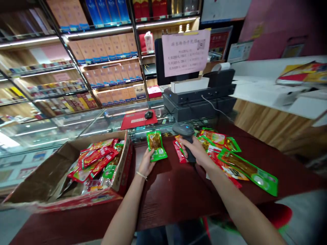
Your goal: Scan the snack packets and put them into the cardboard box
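Pinching the near left part of a green-edged packet (pixel 157 146), the left hand (pixel 145 165) had its thumb on the front and the other fingers mostly tucked out of sight, so no gap to speak of. The right hand (pixel 194 149) was wrapped around the grip of a dark handheld scanner (pixel 183 129), a little blue light showing on top; couldn't tell if a finger was squeezing the trigger. The scanner's head sat just right of the packet, not touching it as far as I could see. Just under that hand was a red packet (pixel 178 149), and right of it a messy heap of packets (pixel 213 137) with one long green packet (pixel 251 170) lying at the near right. Over on the left, a cardboard box (pixel 30 183) held a loose pile of mostly red packets (pixel 98 158), with bare cardboard showing at its left end. So I'd call it midway: one packet in hand, plenty in the box and plenty on the dark red table (pixel 168 200). Honestly couldn't say which pile was the finished one, or whether the held packet had been read yet. Farther back stood a monitor (pixel 158 64) with a paper sign (pixel 186 54) hung over it.
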Demonstrator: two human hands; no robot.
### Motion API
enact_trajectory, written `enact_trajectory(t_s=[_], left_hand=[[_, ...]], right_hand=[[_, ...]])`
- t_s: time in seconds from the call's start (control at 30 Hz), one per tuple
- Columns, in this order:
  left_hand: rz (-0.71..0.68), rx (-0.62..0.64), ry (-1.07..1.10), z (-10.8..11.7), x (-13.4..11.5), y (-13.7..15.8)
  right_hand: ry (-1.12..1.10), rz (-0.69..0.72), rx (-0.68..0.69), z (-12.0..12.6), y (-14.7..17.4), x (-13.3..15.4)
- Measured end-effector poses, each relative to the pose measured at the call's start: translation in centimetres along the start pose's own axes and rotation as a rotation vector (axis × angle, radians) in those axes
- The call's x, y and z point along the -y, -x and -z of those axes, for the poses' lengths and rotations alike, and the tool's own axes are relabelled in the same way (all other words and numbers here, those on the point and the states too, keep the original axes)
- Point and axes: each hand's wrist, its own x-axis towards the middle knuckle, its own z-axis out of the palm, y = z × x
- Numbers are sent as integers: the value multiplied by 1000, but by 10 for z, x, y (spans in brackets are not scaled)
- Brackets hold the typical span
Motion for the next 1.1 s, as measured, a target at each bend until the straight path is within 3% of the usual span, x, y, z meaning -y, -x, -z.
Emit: enact_trajectory(t_s=[0.13,0.27,0.37,0.6,0.77,1.1], left_hand=[[-103,-82,-220,10,1,-3],[-316,-244,-577,25,1,-12],[-406,-331,-708,38,2,-18],[-374,-356,-675,43,2,-21],[-357,-331,-697,39,1,-19],[-381,-333,-698,41,6,-21]], right_hand=[[5,0,73,-16,-17,-21],[113,-44,68,-8,-20,-40],[195,-50,68,0,-15,-46],[408,-88,241,0,-5,-35],[513,-138,231,-4,-3,-33],[289,-75,162,-2,-8,-44]])
